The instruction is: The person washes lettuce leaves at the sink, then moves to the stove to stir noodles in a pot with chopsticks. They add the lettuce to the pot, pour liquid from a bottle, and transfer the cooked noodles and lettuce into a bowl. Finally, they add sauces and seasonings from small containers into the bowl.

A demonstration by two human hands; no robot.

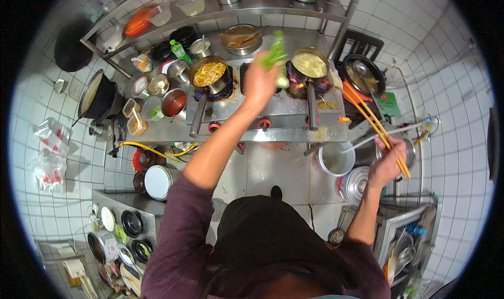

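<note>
My left hand (262, 80), blurred by motion, grips a bunch of green leafy vegetable (277, 51) above the stove, between two pans. Left of it, a saucepan (209, 75) holds noodles in broth, its handle pointing towards me. The right saucepan (310, 66) contains pale bubbling liquid, and flames show beneath it. Out to the right, my right hand (388, 161) is closed around a pair of long wooden chopsticks (370, 120). Their tips point up and left towards the stove's right end.
Bowls of sauce (174, 103) and seasoning tubs (136, 122) crowd the counter's left side. Behind the burners stands a wide bowl of brown sauce (241, 39). A steel shelf (267, 12) spans the back. A white bucket (334, 159) and a black wok (363, 76) are on the right.
</note>
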